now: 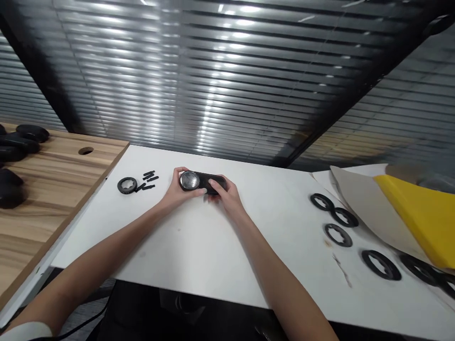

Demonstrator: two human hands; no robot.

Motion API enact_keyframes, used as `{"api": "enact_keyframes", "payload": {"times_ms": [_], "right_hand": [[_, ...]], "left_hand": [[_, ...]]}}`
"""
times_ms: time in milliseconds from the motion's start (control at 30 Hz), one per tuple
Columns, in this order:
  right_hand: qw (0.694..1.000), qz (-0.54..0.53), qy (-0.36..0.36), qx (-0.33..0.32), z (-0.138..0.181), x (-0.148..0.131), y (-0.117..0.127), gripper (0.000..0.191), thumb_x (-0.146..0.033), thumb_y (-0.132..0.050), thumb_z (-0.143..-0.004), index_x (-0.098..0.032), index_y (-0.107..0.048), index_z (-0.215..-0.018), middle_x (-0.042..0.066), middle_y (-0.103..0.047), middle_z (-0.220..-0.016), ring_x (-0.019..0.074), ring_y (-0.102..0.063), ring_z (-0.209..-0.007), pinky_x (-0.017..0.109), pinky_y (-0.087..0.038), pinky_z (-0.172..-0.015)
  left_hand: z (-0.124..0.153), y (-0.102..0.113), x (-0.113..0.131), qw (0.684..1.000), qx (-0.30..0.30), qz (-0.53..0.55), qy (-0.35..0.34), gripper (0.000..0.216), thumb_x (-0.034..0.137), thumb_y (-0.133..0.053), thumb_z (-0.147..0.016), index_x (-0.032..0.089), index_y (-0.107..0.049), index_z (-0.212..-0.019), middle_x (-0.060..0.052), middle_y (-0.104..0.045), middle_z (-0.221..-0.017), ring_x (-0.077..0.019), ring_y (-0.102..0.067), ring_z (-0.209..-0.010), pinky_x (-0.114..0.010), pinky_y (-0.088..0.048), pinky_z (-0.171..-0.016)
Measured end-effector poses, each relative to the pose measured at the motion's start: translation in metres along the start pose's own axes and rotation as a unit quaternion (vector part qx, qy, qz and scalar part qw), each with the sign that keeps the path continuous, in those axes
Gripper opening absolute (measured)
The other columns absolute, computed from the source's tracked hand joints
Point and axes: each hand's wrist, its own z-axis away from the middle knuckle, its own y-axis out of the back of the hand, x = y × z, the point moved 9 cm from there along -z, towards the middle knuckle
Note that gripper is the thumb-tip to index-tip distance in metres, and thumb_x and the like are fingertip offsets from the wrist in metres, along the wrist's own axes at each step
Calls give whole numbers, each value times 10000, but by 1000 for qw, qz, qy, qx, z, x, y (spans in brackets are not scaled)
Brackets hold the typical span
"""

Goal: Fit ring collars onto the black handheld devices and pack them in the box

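Both hands hold a black fabric shaver (204,180) just above the white table, its round perforated metal head facing up at the left end. My left hand (179,188) curls around the head end, with the thumb along the near side. My right hand (227,192) grips the body at the other end, thumb on top and fingers partly hidden underneath. To the left lie a black ring (127,185) with a notched inner edge and several small black strips (150,176).
Several more black rings (339,235) lie at the right of the white table (170,255), near a yellow sheet (419,213) and pale sheets. Black rounded parts (17,144) sit on the wooden desk (67,175) at left. Blinds (199,85) stand behind.
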Motion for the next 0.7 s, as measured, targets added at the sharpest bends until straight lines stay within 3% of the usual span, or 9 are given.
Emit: {"api": "enact_keyframes", "payload": {"times_ms": [100, 200, 333, 400, 500, 600, 700], "right_hand": [[998, -34, 7, 61, 4, 1, -2, 729, -752, -978, -573, -221, -624, -926, -3, -713, -790, 170, -676, -550, 321, -600, -531], [994, -47, -19, 94, 8, 9, -7, 827, -720, -1035, -462, -229, -583, -950, 8, -751, -889, 190, -733, -577, 336, -652, -573], [996, -30, -12, 80, 11, 9, -16, 801, -670, -1039, -547, -244, -579, -1045, 32, -773, -932, 211, -774, -617, 317, -678, -617], [997, -21, -30, 70, 11, 11, -19, 837, -676, -1045, -522, -260, -579, -1079, 45, -778, -946, 231, -781, -621, 328, -688, -625], [996, -13, -52, 65, 12, 10, -22, 904, -711, -1040, -461, -291, -608, -1134, 65, -778, -977, 281, -780, -619, 424, -715, -648], [997, 8, -39, 69, 11, 3, -22, 835, -752, -992, -534, -326, -668, -1175, 75, -773, -990, 314, -782, -645, 519, -730, -700], [996, 19, -62, 53, 9, 11, -22, 754, -762, -991, -505, -375, -732, -1098, 93, -763, -1008, 345, -789, -704, 577, -727, -738]], "left_hand": [[-6, 5, -4, 996, 37, 81, 18, 917, 394, -1060, -529, 244, -498, -1237, -46, -729, -1120, -218, -716, -1011, -364, -562, -953], [-15, 5, -8, 994, 27, 105, 23, 921, 404, -1074, -497, 211, -564, -1239, -72, -748, -1089, -210, -709, -949, -385, -557, -961], [-26, 8, -12, 995, 2, 103, -6, 966, 428, -1093, -502, 217, -619, -1317, -95, -747, -1145, -241, -707, -1024, -418, -558, -993], [-28, 8, -15, 996, -10, 85, -4, 963, 458, -1083, -558, 230, -620, -1371, -103, -744, -1173, -250, -704, -1055, -439, -549, -1030], [-25, 10, -14, 999, -10, 49, 5, 959, 484, -1055, -637, 254, -602, -1451, -108, -740, -1175, -259, -701, -1065, -467, -538, -1070], [-22, 10, -8, 1000, -7, 23, 13, 988, 447, -1050, -647, 307, -587, -1509, -100, -736, -1228, -263, -699, -1082, -467, -553, -1075], [-18, 11, -5, 999, 2, 12, 38, 1034, 422, -1062, -603, 357, -589, -1520, -86, -717, -1305, -256, -705, -1077, -432, -612, -1002]]}}
